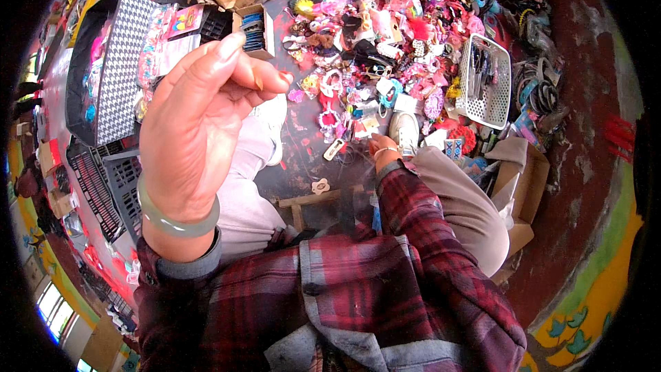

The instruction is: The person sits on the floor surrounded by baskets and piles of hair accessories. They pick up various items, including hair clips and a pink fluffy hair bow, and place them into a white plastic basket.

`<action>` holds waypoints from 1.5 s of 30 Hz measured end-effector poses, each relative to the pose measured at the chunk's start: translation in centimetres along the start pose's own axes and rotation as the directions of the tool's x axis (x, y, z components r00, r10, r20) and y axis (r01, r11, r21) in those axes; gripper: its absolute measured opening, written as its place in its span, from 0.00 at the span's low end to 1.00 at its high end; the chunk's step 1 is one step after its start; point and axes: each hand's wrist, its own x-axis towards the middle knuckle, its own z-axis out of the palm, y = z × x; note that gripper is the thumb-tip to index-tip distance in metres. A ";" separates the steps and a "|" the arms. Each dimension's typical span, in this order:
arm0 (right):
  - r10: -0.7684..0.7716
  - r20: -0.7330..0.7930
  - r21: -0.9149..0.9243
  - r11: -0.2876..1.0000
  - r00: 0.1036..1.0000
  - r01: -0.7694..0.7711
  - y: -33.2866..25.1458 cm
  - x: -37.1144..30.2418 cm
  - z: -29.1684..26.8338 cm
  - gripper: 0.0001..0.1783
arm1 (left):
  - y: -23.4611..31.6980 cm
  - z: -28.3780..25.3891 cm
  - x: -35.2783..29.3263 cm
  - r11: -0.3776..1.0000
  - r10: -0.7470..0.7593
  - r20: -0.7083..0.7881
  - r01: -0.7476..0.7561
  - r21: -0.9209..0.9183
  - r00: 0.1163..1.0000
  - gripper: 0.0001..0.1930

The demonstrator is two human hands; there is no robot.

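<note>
My left hand (pixel 200 110) is raised close to the camera, a pale green bangle (pixel 180 224) around its wrist. Its thumb rests against the curled fingers, and whatever lies between them, if anything, is hidden. Lower and farther off, my right hand (pixel 381 145) is at the near edge of a heap of hair accessories (pixel 385 34), beside my white shoe (pixel 405 132). Its fingers look bent together and are partly out of sight; I cannot make out what they grip. A small pale hair clip (pixel 334 149) lies on the floor to its left.
A white perforated basket (pixel 490 114) with dark items stands right of the heap. An opened carton (pixel 527 200) is beside my right knee. Left are a houndstooth-patterned box (pixel 125 69), dark plastic crates (pixel 124 182) and a small carton of blue packets (pixel 265 31). A wooden stool edge (pixel 310 200) shows between my legs.
</note>
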 end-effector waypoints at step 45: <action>-0.573 0.774 0.307 0.711 0.268 0.633 -14.5 -36.7 10.9 0.10 | -3.6 0.9 2.2 0.994 -0.094 0.036 0.096 -0.052 0.995 0.12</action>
